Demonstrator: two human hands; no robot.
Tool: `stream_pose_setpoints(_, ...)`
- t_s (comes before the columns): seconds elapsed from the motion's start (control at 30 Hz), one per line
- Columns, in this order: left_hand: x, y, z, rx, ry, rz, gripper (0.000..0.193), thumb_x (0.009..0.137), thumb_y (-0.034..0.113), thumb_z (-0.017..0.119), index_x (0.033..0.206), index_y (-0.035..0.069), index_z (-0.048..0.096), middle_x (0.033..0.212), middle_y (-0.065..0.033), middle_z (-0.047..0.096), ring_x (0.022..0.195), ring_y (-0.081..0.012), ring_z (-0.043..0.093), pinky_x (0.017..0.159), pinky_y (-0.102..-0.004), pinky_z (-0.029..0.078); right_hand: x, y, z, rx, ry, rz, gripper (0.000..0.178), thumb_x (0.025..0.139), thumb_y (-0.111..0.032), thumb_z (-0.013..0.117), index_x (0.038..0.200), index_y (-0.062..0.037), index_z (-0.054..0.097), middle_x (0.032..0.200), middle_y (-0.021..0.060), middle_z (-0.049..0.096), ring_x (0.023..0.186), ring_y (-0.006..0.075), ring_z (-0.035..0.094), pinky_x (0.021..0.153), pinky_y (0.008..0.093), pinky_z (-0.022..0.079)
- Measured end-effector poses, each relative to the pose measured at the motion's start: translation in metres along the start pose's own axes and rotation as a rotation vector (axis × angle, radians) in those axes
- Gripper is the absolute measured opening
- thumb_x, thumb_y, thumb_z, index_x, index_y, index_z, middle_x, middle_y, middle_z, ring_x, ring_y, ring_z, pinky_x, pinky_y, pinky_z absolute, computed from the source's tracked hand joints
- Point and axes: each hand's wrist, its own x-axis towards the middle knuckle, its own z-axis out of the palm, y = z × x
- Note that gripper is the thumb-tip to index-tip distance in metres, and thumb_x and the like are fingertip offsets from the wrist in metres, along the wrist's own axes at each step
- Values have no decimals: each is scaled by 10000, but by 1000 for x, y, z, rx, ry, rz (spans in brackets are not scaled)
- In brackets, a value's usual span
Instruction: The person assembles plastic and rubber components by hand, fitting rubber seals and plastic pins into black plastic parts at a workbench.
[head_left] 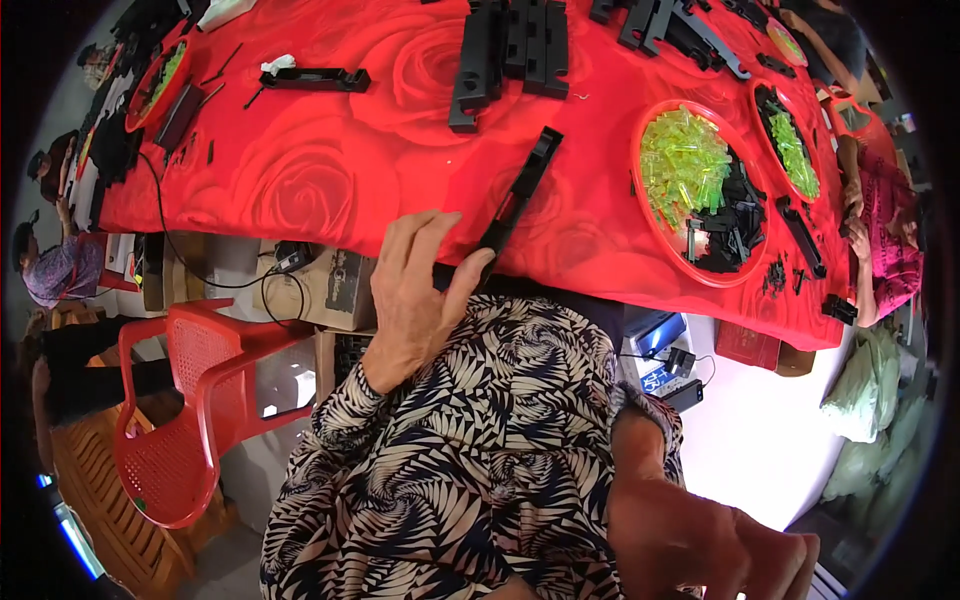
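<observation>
At the near edge of the red-covered table, a long black plastic housing (521, 188) lies at a slant. My left hand (415, 295) is beside its near end, with the thumb against it and the other fingers stretched out to the left, not wrapped round it. Low at the right, away from the table, is my right hand (715, 545), back of the hand up. Its fingers curl down together, and the fingertips are hidden, so anything inside them does not show.
Several black housings (510, 55) stand together farther back. To the right, a red tray (660, 262) holds yellow-green clear pieces and small black parts; a second tray (815, 185) is beyond it. A red chair (195, 350) stands at the left. Other people sit around the table.
</observation>
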Motion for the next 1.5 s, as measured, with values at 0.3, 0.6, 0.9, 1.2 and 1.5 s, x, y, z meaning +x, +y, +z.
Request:
stream_pose_setpoints(0.3, -24, 5, 9, -47, -228, -11, 645, 716, 281, 802, 1234, 21, 518, 1115, -161, 550, 965, -320, 590, 750, -373, 532, 6, 26, 16, -279, -74, -466, 415, 728, 53, 608, 1135, 54, 527, 1104, 175, 529, 1066, 304, 537, 918, 424, 520)
stream_pose_setpoints(0.6, -34, -2, 21, -156, -211, -137, 605, 772, 133, 749, 1293, 18, 465, 1120, -190, 522, 959, -357, 597, 774, -395, 524, -44, -19, -31, -1032, -495, -100, 416, 722, -16, 696, 1114, 53, 572, 982, 174, 597, 898, 314, 588, 781, 391, 530)
stream_pose_setpoints(0.9, -33, 23, 32, -1021, -471, -545, 755, 763, -29, 689, 1398, 13, 282, 1201, -166, 535, 974, -199, 608, 851, -319, 519, -88, -14, -109, -1947, -419, 1027, 478, 783, -111, 708, 1180, 73, 515, 1146, 260, 517, 1038, 425, 528, 837, 452, 476)
stream_pose_setpoints(1.2, -48, -6, 36, -807, -398, -435, 200, 876, 95, 630, 1060, 19, 607, 842, -67, 654, 763, -101, 623, 651, -279, 504, -98, -18, -124, -2015, -455, 974, 510, 727, 14, 658, 1223, -5, 544, 1167, 227, 560, 1080, 410, 517, 940, 468, 427)
stream_pose_setpoints(1.5, -22, -36, -2, -1599, -799, -1114, 635, 990, 549, 327, 1182, -23, 527, 856, -189, 662, 659, -243, 677, 461, -238, 522, -84, -39, -91, -1361, -295, 1171, 615, 617, -17, 767, 1195, 15, 559, 1087, 135, 597, 1012, 287, 560, 913, 381, 444)
